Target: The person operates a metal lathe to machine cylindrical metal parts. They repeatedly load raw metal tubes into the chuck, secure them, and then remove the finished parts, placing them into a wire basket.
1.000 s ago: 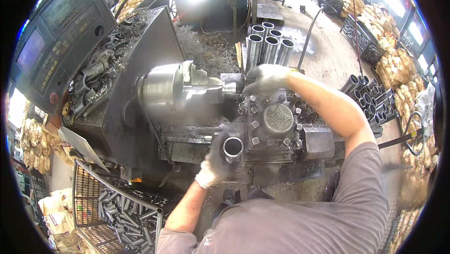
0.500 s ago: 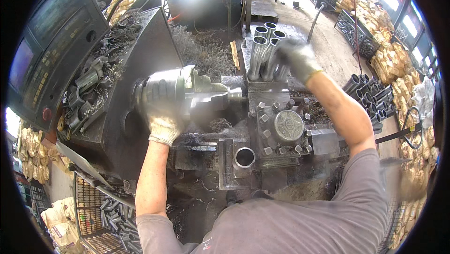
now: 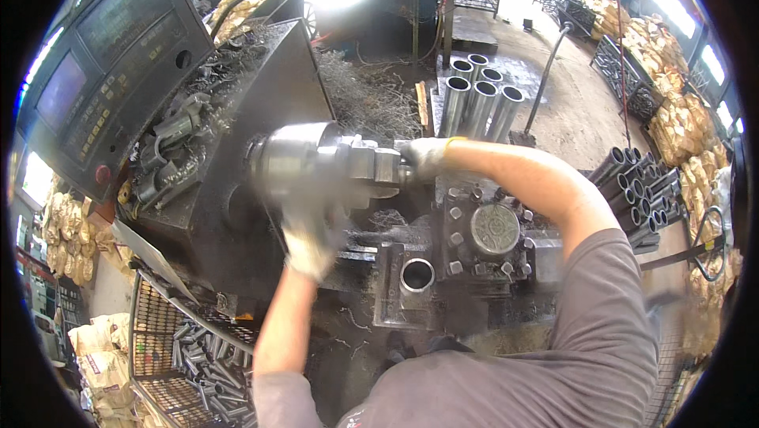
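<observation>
A round metal lathe chuck with stepped jaws juts from the machine's housing at centre left, blurred along its lower side. My left hand, in a whitish work glove, is just below the chuck; motion smears its fingers. At the jaws' right end, my gloved right hand closes round the end of a metal tube, its fingers partly hidden. Several shiny metal tubes stand upright beyond that hand. Nearer my body, a short tube stands upright on a block.
A bolted tool post is right of the chuck. A control panel rises at left, beside a housing top littered with scrap. Dark tubes are stacked at right. A mesh bin of cut pieces stands at lower left.
My right hand has moved from the standing tubes left and nearer to the chuck's jaws. My left hand stays by the chuck, slightly lower. The whole view has shifted a little.
</observation>
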`<state>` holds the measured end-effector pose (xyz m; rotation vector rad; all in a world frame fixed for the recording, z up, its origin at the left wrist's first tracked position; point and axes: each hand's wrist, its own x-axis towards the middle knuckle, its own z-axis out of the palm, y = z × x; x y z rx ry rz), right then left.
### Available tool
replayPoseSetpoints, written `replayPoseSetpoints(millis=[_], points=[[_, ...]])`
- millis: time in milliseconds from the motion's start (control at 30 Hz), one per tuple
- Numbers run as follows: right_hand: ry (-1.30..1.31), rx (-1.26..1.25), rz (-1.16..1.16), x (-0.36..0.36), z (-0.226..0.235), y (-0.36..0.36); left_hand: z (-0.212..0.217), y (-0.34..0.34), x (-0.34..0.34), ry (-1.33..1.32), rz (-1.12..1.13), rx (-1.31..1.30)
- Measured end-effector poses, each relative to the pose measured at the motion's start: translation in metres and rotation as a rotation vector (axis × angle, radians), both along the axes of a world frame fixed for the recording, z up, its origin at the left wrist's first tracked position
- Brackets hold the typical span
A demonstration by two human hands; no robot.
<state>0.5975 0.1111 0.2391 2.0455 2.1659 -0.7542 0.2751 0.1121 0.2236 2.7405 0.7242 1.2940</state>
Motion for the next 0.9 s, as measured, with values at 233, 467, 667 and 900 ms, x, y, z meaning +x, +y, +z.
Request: replayPoseSetpoints(millis=[233,467,667,900], points=[[0.012,-0.289,0.001,-0.015,0.026,-0.002,-0.097,-0.128,-0.029,0.566,0.017,-0.585],[-0.497,-0.022,-0.009,0.03,0.074,-0.075,-0.154,-0.095,-0.163,0.48,0.449,-0.491],[-0.541,0.534,-0.329,-0.046,0.147,-0.174,-0.046,-0.093,-0.148,-0.797,-0.492,-1.193],[-0.15,0.573,-0.283,-0.239,0.099,-0.256,-0.014,-0.182,-0.083,-0.816,-0.576,-1.678]])
